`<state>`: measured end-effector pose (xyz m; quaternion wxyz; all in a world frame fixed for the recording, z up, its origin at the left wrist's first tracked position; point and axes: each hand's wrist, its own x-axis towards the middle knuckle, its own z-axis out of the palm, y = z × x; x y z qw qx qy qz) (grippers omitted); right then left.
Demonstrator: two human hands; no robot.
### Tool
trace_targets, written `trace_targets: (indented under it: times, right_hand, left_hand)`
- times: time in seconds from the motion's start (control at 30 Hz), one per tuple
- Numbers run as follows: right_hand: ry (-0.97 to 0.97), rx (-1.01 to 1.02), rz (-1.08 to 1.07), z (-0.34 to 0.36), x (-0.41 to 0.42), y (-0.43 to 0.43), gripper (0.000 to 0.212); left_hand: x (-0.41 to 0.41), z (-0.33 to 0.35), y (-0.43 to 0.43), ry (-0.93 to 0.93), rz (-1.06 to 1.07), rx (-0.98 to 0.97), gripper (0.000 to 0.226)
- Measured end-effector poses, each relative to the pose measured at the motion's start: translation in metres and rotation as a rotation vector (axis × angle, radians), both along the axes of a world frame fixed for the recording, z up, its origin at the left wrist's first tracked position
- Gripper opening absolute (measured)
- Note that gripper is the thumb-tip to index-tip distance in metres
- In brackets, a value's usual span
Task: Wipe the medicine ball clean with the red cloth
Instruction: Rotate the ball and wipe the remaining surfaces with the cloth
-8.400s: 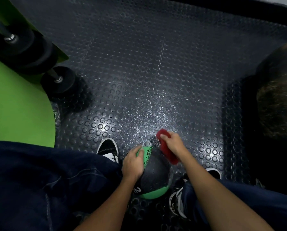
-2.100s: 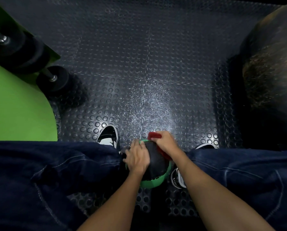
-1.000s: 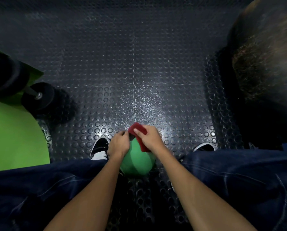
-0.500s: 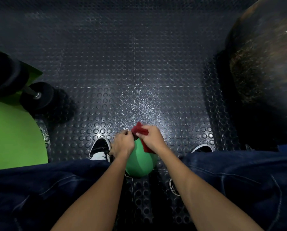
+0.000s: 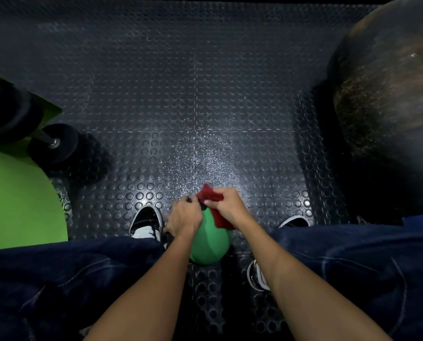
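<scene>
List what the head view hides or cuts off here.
Head view only.
medicine ball: far side hidden under left hand, right hand and red cloth.
red cloth: middle covered by the right hand.
dumbbell: cut off by left edge.
large dark ball: blurred, cut by right edge.

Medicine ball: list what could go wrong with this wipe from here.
1. The medicine ball is round and only the left hand steadies it; a slip could send it rolling toward the dumbbell.
2. The red cloth is bunched in the right hand, so it may skip patches.
3. The speckled patch ahead might dirty the ball again if it rolls there.
</scene>
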<state>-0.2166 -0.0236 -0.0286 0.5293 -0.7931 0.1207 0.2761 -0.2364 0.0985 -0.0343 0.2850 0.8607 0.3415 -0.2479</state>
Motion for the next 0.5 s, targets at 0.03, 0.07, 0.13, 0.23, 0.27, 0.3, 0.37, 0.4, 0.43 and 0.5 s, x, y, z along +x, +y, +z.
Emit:
trace_targets:
  times: [0.03, 0.07, 0.13, 0.23, 0.27, 0.3, 0.37, 0.4, 0.43, 0.5]
  right_hand:
    - [-0.026, 0.058, 0.007, 0.000, -0.004, -0.002, 0.021]
    - [-0.040, 0.091, -0.020, -0.004, -0.009, -0.006, 0.019]
    - [-0.007, 0.091, -0.131, -0.016, -0.018, -0.016, 0.021]
    - [0.125, -0.094, -0.195, -0.028, -0.022, -0.027, 0.029]
    - [0.131, -0.129, -0.204, -0.029, -0.019, -0.029, 0.030]
    - [0.117, -0.120, -0.221, -0.027, -0.014, -0.030, 0.032]
    - [0.054, -0.053, -0.226, -0.016, 0.000, -0.027, 0.031]
    - [0.013, -0.033, -0.194, -0.010, 0.006, -0.024, 0.029]
    - [-0.027, -0.019, -0.138, -0.004, 0.012, -0.018, 0.028]
    - [-0.068, -0.017, 0.004, 0.000, 0.018, -0.004, 0.029]
  left_hand:
    - [0.002, -0.001, 0.006, -0.007, 0.021, -0.021, 0.041]
    - [0.002, -0.002, 0.011, -0.016, 0.027, -0.034, 0.040]
    - [0.001, -0.007, 0.020, -0.030, 0.005, -0.046, 0.040]
    - [0.002, -0.011, 0.029, -0.038, 0.049, -0.113, 0.041]
    - [0.002, -0.011, 0.032, -0.044, 0.073, -0.140, 0.042]
    - [0.002, -0.012, 0.036, -0.053, 0.091, -0.156, 0.045]
    - [0.000, -0.014, 0.039, -0.086, 0.068, -0.137, 0.050]
    - [-0.001, -0.013, 0.038, -0.109, 0.002, -0.116, 0.051]
    - [-0.002, -0.012, 0.035, -0.133, -0.089, -0.099, 0.051]
    - [-0.004, -0.009, 0.031, -0.157, -0.237, -0.096, 0.050]
